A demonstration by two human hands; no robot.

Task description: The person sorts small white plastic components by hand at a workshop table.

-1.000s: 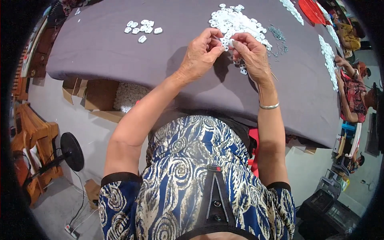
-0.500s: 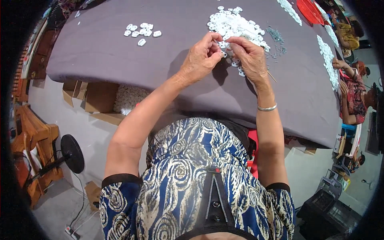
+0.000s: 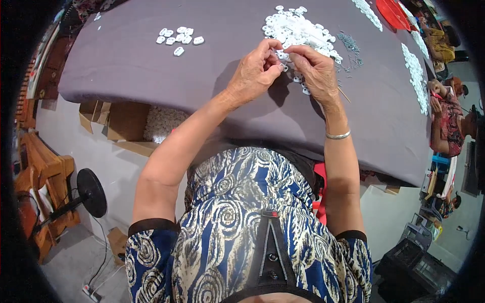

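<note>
My left hand [image 3: 257, 64] is closed, thumb and fingers pinching a small white plastic piece [image 3: 285, 67] with a hole in it. My right hand [image 3: 316, 68] meets it from the other side, its thumb and forefinger pressed together. Whatever the right fingertips hold is too small and covered to make out. Just beyond both hands lies a heap of white plastic pieces [image 3: 298, 30], oval and with holes. A few more white pieces [image 3: 306, 91] spill out under the right hand. A thin wooden stick [image 3: 344, 95] pokes out beside the right wrist.
Several white pieces [image 3: 182, 38] lie apart on the grey tablecloth [image 3: 166, 76] at the left. Small grey screw-like parts [image 3: 349, 48] are scattered right of the heap. Co-workers sit along the right edge near rows of white pieces [image 3: 415, 76] and a red tray [image 3: 391, 15].
My hands stay together almost in place, with only slight finger movement. At the right edge, a co-worker's hand has drawn back from the row of white pieces.
</note>
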